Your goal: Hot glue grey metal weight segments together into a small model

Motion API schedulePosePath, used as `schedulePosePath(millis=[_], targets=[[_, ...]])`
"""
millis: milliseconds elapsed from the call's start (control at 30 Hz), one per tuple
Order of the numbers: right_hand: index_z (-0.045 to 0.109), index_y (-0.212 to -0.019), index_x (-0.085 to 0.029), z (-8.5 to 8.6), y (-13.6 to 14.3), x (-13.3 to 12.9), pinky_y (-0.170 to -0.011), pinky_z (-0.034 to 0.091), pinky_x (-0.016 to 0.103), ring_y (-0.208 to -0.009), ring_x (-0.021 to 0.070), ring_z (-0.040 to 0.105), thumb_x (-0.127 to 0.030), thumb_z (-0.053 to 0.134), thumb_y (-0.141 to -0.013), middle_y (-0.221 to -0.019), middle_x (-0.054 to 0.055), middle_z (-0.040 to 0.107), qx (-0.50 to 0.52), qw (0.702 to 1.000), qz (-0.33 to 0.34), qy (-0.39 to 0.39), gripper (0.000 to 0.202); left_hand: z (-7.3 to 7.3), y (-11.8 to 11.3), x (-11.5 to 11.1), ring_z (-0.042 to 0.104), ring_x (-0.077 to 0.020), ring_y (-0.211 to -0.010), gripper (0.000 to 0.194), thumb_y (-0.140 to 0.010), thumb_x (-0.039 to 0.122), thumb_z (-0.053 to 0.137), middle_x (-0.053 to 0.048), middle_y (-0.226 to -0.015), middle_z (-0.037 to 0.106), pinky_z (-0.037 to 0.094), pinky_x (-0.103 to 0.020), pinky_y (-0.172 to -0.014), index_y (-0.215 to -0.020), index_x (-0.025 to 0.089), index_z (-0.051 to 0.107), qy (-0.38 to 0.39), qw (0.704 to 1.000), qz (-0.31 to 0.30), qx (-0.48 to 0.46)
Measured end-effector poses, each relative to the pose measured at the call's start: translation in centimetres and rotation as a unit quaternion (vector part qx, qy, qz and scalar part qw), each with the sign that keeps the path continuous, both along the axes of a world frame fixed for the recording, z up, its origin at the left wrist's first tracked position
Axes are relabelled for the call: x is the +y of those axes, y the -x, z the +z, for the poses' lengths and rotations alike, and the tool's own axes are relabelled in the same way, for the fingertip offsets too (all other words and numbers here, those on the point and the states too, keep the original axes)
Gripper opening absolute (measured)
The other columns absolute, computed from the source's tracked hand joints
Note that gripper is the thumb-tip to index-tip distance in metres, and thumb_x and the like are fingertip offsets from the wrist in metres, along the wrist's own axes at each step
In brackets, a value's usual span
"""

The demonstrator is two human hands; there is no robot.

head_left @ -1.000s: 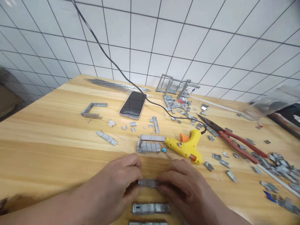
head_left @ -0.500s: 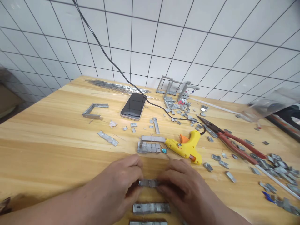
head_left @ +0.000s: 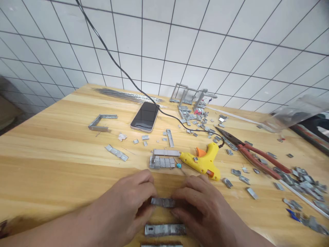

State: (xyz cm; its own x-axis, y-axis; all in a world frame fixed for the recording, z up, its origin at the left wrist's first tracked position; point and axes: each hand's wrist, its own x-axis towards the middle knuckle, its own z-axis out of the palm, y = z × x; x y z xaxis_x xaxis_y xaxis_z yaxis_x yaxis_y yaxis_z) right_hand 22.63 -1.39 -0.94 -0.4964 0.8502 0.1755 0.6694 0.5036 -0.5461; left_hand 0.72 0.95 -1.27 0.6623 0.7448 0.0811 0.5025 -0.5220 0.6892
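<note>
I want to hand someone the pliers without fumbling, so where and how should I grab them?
Probably by both red handles, right hand coming from the near right: the pliers lie with handles spread that way, nose pointing far left.

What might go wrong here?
The short grey metal strip between the left hand and right hand could bend or slip if pinched unevenly. The thin black cable crosses the black-screened phone and meets the yellow glue gun, so a snag might drag either.
</note>
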Motion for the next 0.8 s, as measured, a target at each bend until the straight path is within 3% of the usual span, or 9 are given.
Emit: schedulePosePath(millis=[200,800], targets=[[0.067,-0.079,-0.02,-0.4,0.33,0.05,-0.065,0.037,0.029,-0.07,0.017,0.055,-0.01,0.065,-0.08,-0.072,0.001,0.063,0.015,0.999,0.002,-0.041,0.01,-0.04,-0.15,0.13,0.053,-0.0099,-0.073,0.021,-0.079,-0.001,0.05,0.003,-0.081,0.054,0.041,-0.02,-0.064,-0.075,0.019,0.051,-0.011,0.999,-0.004,-0.03],[0.063,-0.073,-0.019,-0.88,0.69,0.02,-0.065,0.038,0.028,-0.07,0.0163,0.055,-0.009,0.064,-0.08,-0.069,0.001,0.062,0.035,0.998,-0.008,-0.049,0.013,-0.19,-0.24,-0.17,0.053,-0.0099,-0.07,0.022,-0.078,-0.002,0.051,0.003,-0.076,0.054,0.04,-0.02,-0.062,-0.069,0.018,0.051,-0.009,0.999,0.01,-0.042]])
